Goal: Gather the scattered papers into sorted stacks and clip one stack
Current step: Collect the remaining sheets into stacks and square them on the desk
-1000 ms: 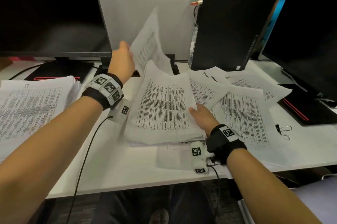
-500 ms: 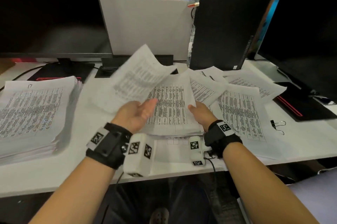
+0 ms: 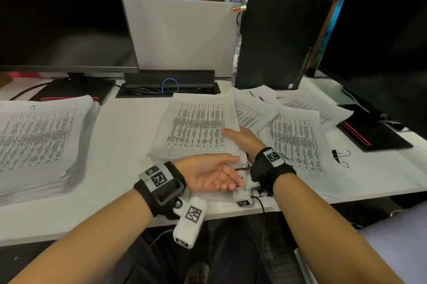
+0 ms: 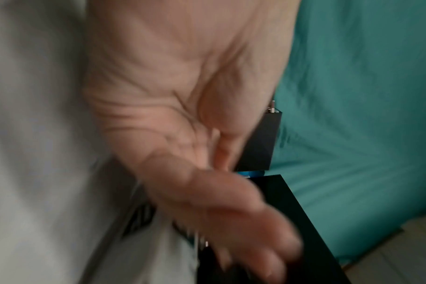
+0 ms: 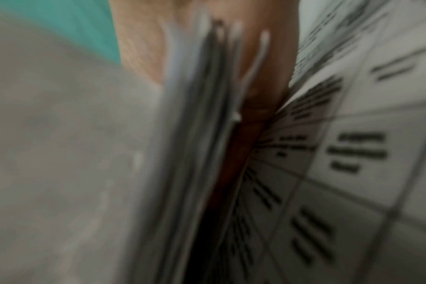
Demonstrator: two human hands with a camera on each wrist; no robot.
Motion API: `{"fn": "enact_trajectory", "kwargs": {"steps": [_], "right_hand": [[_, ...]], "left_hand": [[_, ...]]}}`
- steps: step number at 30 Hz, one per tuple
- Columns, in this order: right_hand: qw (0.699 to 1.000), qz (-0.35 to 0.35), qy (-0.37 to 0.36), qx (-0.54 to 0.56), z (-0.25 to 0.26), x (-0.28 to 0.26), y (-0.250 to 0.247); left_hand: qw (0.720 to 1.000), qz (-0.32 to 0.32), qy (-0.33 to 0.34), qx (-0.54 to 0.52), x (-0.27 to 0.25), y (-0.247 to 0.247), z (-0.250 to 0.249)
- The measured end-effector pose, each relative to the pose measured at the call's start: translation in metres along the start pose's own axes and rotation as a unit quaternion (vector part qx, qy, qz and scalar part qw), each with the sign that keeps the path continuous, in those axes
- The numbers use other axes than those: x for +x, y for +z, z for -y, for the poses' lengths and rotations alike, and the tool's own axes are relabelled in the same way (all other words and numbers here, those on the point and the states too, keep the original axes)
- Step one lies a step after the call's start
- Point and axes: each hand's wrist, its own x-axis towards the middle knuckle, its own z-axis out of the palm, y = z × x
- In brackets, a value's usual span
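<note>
A pile of printed table sheets (image 3: pixel 196 131) lies in the middle of the white desk (image 3: pixel 124 136). My right hand (image 3: pixel 238 136) grips its right edge, thumb on top and fingers underneath; in the right wrist view the sheet edges (image 5: pixel 202 134) run between thumb and fingers. My left hand (image 3: pixel 232 173) hovers at the pile's near edge, palm turned inward and fingers straight, holding nothing; its open palm (image 4: pixel 173 100) fills the blurred left wrist view. Loose sheets (image 3: pixel 298 143) fan out to the right. A black binder clip (image 3: pixel 340 156) lies beyond them.
A thick paper stack (image 3: pixel 39 143) sits at the desk's left. Monitors stand at the back left (image 3: pixel 60 18) and right (image 3: pixel 381 41), a black computer tower (image 3: pixel 277 41) between them. An open cable tray (image 3: pixel 168 88) lies behind the pile. Black monitor bases sit at both sides.
My left hand brought a raised sheet down from the back onto the middle pile, let it go, and drew back to the pile's near edge. The right hand kept its grip.
</note>
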Motion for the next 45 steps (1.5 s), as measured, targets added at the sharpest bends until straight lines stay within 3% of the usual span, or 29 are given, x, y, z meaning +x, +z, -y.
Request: {"fn": "enact_trajectory", "kwargs": {"steps": [2, 3, 5, 6, 8, 9, 10, 12, 15, 20, 23, 26, 30, 39, 41, 45], "right_hand": [[1.0, 0.008, -0.016, 0.0, -0.001, -0.001, -0.002], [1.0, 0.01, -0.022, -0.005, -0.001, 0.0, -0.004], [0.999, 0.027, -0.023, -0.005, 0.0, -0.003, -0.004], [0.999, 0.03, -0.013, 0.004, 0.0, -0.003, -0.004], [1.0, 0.018, 0.003, 0.021, -0.005, 0.005, -0.004], [0.999, 0.011, 0.006, 0.031, -0.008, 0.01, -0.006], [0.999, 0.011, 0.016, 0.041, -0.009, 0.014, -0.006], [0.995, 0.039, 0.051, 0.076, -0.001, 0.008, -0.003], [0.991, 0.087, 0.078, 0.071, 0.007, -0.002, 0.01], [0.996, 0.078, -0.052, 0.012, 0.025, -0.023, 0.018], [0.986, 0.071, -0.153, -0.001, 0.06, -0.04, 0.014], [0.972, 0.044, -0.232, 0.007, 0.096, -0.053, 0.018], [0.955, -0.024, -0.289, 0.055, 0.121, -0.067, 0.03], [0.926, -0.058, -0.369, 0.05, 0.137, -0.088, 0.043], [0.935, -0.037, -0.348, 0.05, 0.133, -0.082, 0.042], [0.971, 0.016, -0.237, 0.008, 0.099, -0.073, 0.042]], "left_hand": [[0.995, 0.015, 0.036, 0.094, -0.019, -0.008, -0.016], [0.993, -0.001, 0.086, 0.086, -0.029, -0.014, -0.025], [0.971, -0.115, 0.21, 0.013, -0.047, -0.034, -0.042], [0.942, -0.221, 0.251, -0.016, -0.052, -0.05, -0.05], [0.86, -0.454, 0.233, 0.015, -0.053, -0.083, -0.055], [0.835, -0.518, 0.174, 0.057, -0.05, -0.097, -0.051], [0.835, -0.53, 0.106, 0.102, -0.046, -0.107, -0.043], [0.858, -0.487, 0.023, 0.16, -0.032, -0.11, -0.027], [0.863, -0.477, 0.035, 0.162, -0.021, -0.102, -0.016], [0.83, -0.505, 0.227, 0.072, -0.052, -0.11, -0.014], [0.81, -0.44, 0.386, 0.038, -0.086, -0.097, -0.034], [0.783, -0.384, 0.483, 0.08, -0.112, -0.075, -0.059], [0.721, -0.408, 0.541, 0.145, -0.121, -0.053, -0.064], [0.657, -0.423, 0.611, 0.127, -0.135, -0.039, -0.065], [0.666, -0.413, 0.61, 0.118, -0.133, -0.044, -0.061], [0.721, -0.415, 0.551, 0.067, -0.116, -0.069, -0.031]]}}
